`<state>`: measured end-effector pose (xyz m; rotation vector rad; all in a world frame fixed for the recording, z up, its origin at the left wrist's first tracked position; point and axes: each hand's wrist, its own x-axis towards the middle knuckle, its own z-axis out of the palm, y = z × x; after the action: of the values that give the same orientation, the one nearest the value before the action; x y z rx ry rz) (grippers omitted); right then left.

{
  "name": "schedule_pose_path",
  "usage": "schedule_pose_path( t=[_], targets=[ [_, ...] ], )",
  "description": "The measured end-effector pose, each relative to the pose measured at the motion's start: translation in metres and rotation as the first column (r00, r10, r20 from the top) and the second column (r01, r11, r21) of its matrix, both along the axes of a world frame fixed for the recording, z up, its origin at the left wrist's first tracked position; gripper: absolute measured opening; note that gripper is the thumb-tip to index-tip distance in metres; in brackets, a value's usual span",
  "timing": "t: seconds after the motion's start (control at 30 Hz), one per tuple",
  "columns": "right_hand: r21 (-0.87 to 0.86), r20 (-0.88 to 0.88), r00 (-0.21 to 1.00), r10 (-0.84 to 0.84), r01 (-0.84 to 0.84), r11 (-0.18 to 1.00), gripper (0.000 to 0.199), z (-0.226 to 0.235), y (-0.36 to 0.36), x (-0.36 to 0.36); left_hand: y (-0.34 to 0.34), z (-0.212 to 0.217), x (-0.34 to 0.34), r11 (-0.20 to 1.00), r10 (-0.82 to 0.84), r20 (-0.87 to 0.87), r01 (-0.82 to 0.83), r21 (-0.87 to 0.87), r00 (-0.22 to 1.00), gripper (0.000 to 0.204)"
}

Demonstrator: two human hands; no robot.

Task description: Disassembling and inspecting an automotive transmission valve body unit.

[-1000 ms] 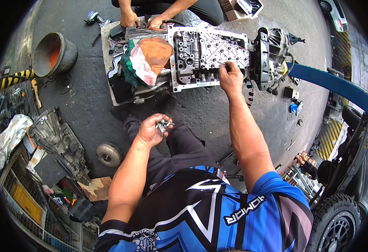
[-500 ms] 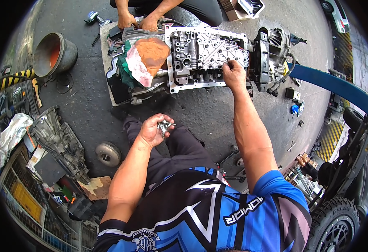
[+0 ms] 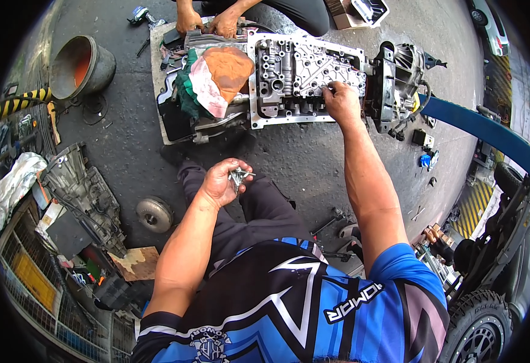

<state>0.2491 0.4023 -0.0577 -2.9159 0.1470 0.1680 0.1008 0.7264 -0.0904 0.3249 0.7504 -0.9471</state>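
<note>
Cupped in my left hand (image 3: 223, 184), above my lap, is a bunch of silver bolts (image 3: 238, 176). My right hand (image 3: 343, 104) reaches forward with thumb and fingers pinched at the near edge of a silver valve body (image 3: 316, 68). Anything between those fingertips is hidden or too small to name. The valve body sits inside the open, pale-rimmed transmission case (image 3: 259, 123). Several holes and bolt heads dot its upper face. Left of the rim lie an orange-brown cloth (image 3: 225, 72), a pink cloth (image 3: 203, 91) and a green cloth (image 3: 186, 104).
Across the transmission, a co-worker's hands (image 3: 207, 23) rest at its far left end. A bucket (image 3: 92, 72) with reddish contents stands left. Another gearbox (image 3: 83, 196) and a round metal converter (image 3: 154, 215) lie nearer. To the right are a blue beam (image 3: 483, 124) and a vehicle tire (image 3: 483, 327).
The whole view has shifted slightly, carrying the transmission a little right and up in the picture. My right fingertips remain at the valve body's near edge; my left hand still holds the bolts.
</note>
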Motion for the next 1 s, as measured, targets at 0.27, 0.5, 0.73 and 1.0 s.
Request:
schedule_pose_path(
  t=[0.27,0.5,0.73,1.0],
  targets=[
    [-0.011,-0.023,0.999,0.038,-0.039,0.999,0.036,0.005,0.0,-0.001,0.002,-0.003,-0.004,1.0,0.01,0.009,-0.01,-0.003,1.0,0.013],
    [-0.042,-0.034,0.997,0.073,-0.074,0.996,0.026,-0.006,0.002,0.004,0.001,-0.005,-0.004,1.0,0.013,0.01,-0.013,-0.011,1.0,0.012],
    [-0.043,-0.004,0.997,0.073,-0.074,0.996,0.023,-0.007,0.0,0.009,0.0,-0.004,-0.003,1.0,0.017,0.002,-0.017,-0.013,1.0,0.012],
    [0.075,0.125,0.99,-0.071,0.062,0.995,0.02,0.021,-0.018,0.008,-0.001,-0.008,-0.004,1.0,0.019,0.006,-0.019,-0.009,1.0,0.013]
  ],
)
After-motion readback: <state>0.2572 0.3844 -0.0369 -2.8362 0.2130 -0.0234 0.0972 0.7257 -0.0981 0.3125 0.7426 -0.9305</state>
